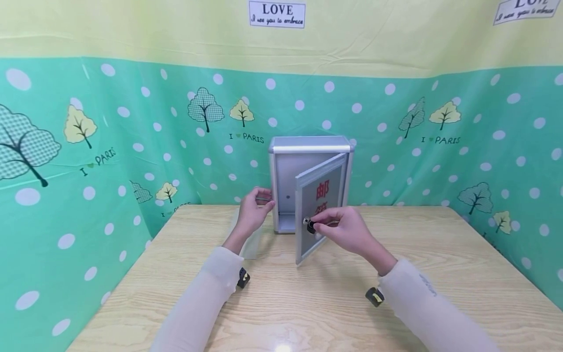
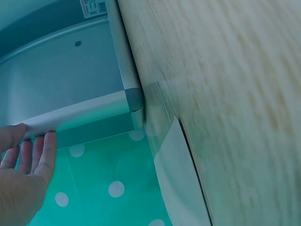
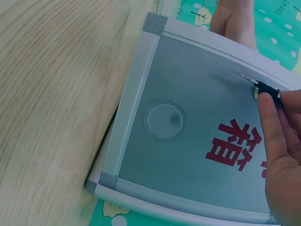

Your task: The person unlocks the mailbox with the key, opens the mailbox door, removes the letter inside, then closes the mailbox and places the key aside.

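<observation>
A grey metal mailbox (image 1: 281, 181) stands upright with its front door (image 1: 323, 195) swung partway out on the right side. Red characters mark the door's face. Its lock (image 1: 306, 221) sits near the free edge, and my right hand (image 1: 347, 230) pinches a black-headed key (image 3: 269, 92) there between thumb and fingers. A thin metal blade points out beside the black head in the right wrist view. My left hand (image 1: 252, 212) holds the box's left edge, thumb at the front frame (image 2: 75, 113) and fingertips on the side wall. Inside, the back panel (image 2: 61, 70) shows a small dark hole.
A pale flat sheet (image 2: 178, 174) lies on the wooden table (image 1: 272, 303) left of the box, partly behind my left forearm. A patterned green and yellow curtain (image 1: 149, 127) hangs close behind. A clear round disc (image 3: 164, 120) sits on the door's face.
</observation>
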